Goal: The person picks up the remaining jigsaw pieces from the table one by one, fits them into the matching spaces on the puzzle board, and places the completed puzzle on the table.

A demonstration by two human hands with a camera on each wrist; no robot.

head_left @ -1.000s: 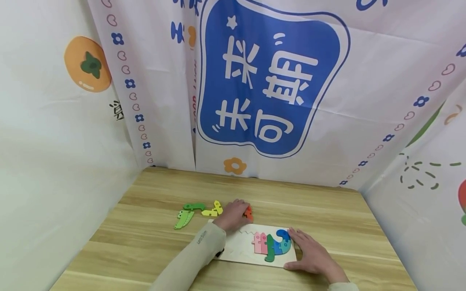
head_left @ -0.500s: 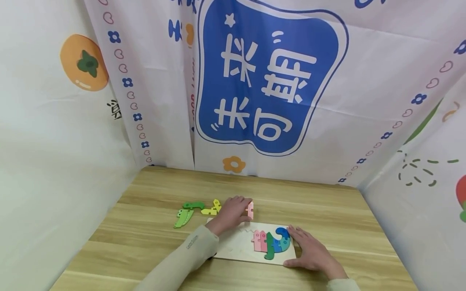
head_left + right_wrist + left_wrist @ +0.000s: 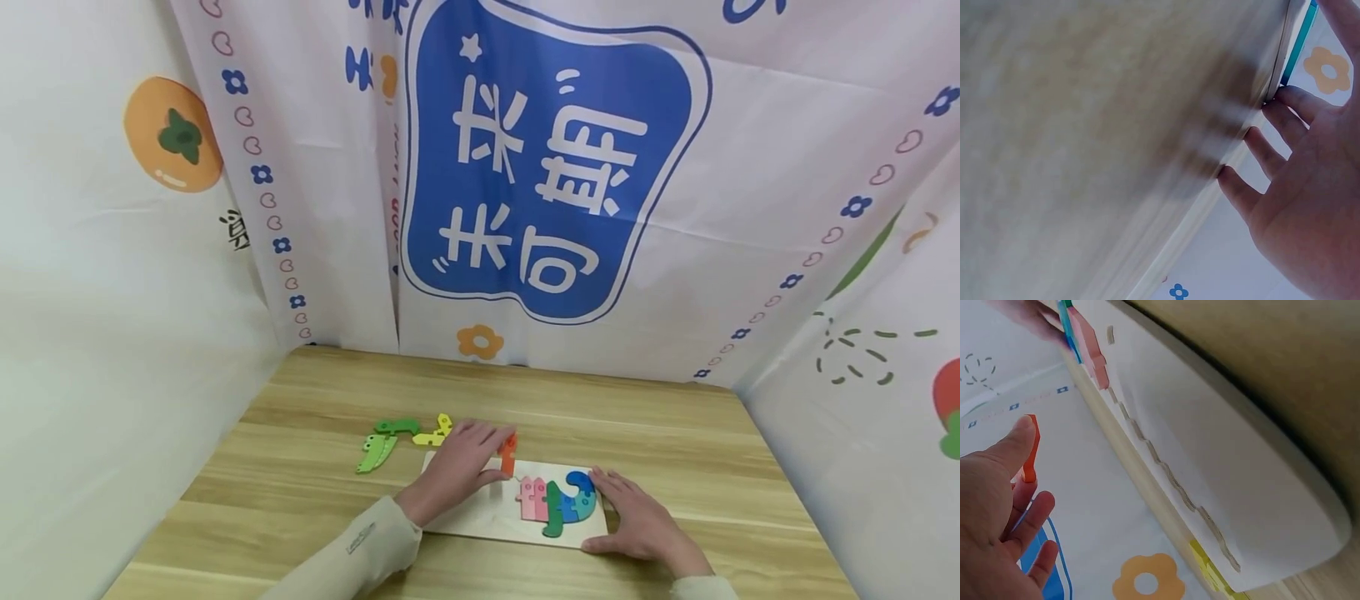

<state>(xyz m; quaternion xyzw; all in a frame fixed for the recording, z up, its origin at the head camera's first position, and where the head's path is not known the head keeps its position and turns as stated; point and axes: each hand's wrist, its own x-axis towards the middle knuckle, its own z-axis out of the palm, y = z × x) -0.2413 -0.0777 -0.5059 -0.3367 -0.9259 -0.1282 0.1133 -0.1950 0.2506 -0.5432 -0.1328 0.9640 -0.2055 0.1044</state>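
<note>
My left hand (image 3: 456,467) pinches an orange-red puzzle piece (image 3: 509,457) between thumb and fingers, upright above the back edge of the white puzzle board (image 3: 480,515). In the left wrist view the same piece (image 3: 1032,450) shows edge-on at the thumb, apart from the board. On the board's right part sit pink pieces (image 3: 533,500), a green piece (image 3: 553,510) and blue pieces (image 3: 581,483). My right hand (image 3: 637,518) lies spread at the board's right end, its fingers and thumb touching the edge. A wavy groove (image 3: 1169,478) runs along the board.
Loose pieces lie on the wooden table (image 3: 300,500) left of and behind the board: a light green crocodile head (image 3: 375,454), a green piece (image 3: 397,426) and yellow pieces (image 3: 431,437). Printed cloth (image 3: 337,250) hangs around the table's back and sides.
My left hand has drawn back toward me and left, bringing the orange-red piece from the table behind the board to above its back edge. My right hand stays at the board's right end.
</note>
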